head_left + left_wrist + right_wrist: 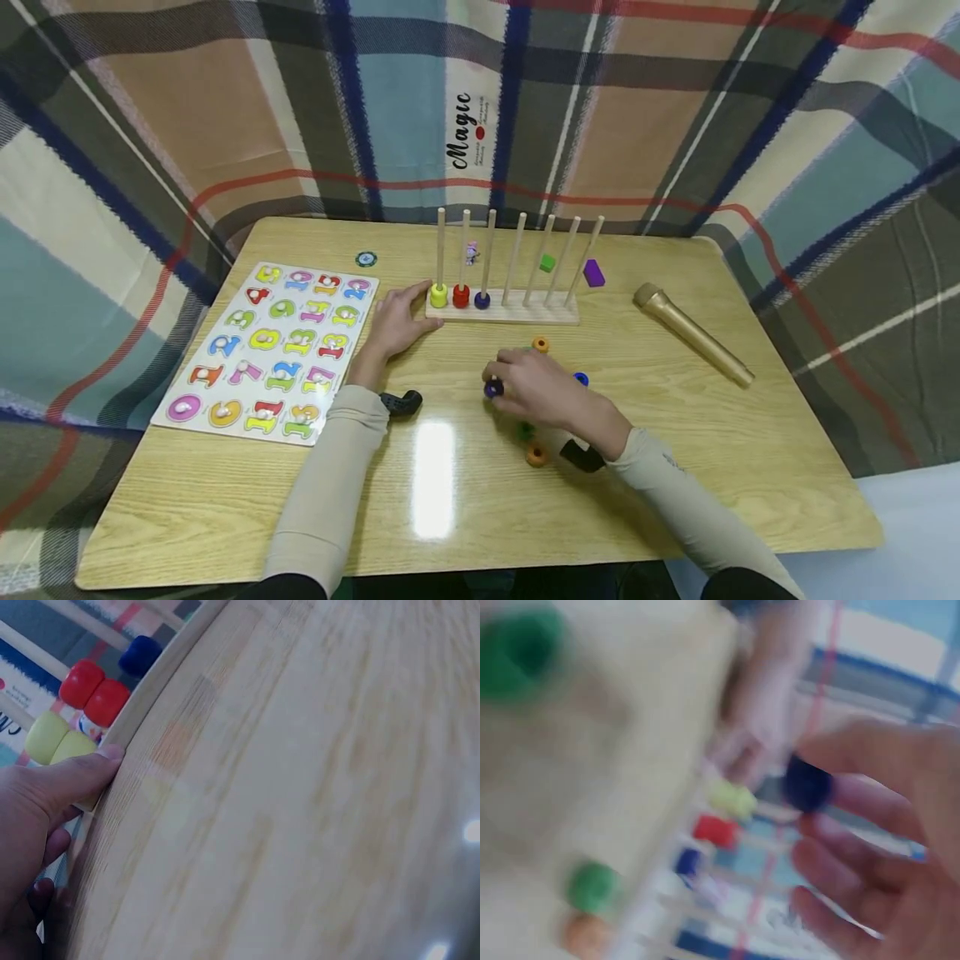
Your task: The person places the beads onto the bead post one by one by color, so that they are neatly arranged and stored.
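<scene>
My left hand (pixel 396 325) grips the left end of a wooden peg stand (pixel 536 312), its thumb (pixel 97 766) against the front edge of the base. Upright rods rise from that stand. The first three from the left carry yellow beads (pixel 438 295), red beads (pixel 461 296) and a dark blue bead (pixel 482 299). Over the table in front of the stand, my right hand (pixel 547 390) pinches another dark blue bead (pixel 808 784) between thumb and fingers. Loose near that hand lie orange beads (pixel 536 455), a blue bead (pixel 581 379) and green beads (pixel 592 886), partly hidden in the head view.
On the left lies a number puzzle board (pixel 251 304). A round chip (pixel 366 259) sits at the back. Behind the rods are a small figurine (pixel 472 252), a green block (pixel 547 263) and a purple block (pixel 594 273). A gold microphone (pixel 693 335) lies on the right.
</scene>
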Tool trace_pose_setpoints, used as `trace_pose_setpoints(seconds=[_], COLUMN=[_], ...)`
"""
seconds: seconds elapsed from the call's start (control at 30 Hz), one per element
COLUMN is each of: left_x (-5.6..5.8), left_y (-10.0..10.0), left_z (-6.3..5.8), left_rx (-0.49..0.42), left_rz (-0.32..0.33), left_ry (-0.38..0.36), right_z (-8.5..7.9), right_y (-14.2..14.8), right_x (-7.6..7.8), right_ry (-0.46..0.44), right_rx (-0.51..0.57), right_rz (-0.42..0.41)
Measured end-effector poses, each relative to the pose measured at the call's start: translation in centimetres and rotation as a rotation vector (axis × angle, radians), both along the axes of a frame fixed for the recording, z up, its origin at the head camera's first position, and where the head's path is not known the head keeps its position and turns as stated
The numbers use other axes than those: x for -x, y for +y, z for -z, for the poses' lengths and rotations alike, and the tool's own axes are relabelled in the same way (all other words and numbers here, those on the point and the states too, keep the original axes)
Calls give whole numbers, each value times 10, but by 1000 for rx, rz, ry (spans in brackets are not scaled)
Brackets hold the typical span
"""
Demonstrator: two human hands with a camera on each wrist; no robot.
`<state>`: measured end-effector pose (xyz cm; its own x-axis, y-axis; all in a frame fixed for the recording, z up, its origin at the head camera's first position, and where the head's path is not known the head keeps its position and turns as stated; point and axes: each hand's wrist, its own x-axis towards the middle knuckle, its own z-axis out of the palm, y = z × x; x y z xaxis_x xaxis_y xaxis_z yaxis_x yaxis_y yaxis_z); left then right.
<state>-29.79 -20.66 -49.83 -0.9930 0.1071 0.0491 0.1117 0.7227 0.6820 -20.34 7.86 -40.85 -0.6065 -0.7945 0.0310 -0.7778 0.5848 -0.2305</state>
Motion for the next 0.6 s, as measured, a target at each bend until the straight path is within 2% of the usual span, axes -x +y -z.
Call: trace_pose_setpoints(seconds=[0.17, 0.27, 0.33, 0.43, 0.6], left_x=[-1, -1, -2, -1, 0], left_y=[-1, -1, -1, -1, 0], left_z=[1, 1, 1, 2, 1], left_rx=[-3, -2, -5, -7, -9], left_rz=[-4, 2, 4, 5, 6], left_ry=[3, 9, 11, 10, 3], right_z=[-45, -67, -75, -81, -86], right_y=[-10, -19, -25, -31, -37], right_x=[47, 75, 88, 102, 109], right_ry=[164, 240, 266, 302, 292], right_rx=[330, 499, 540, 534, 468], right_rz=[207, 304, 332, 363, 422])
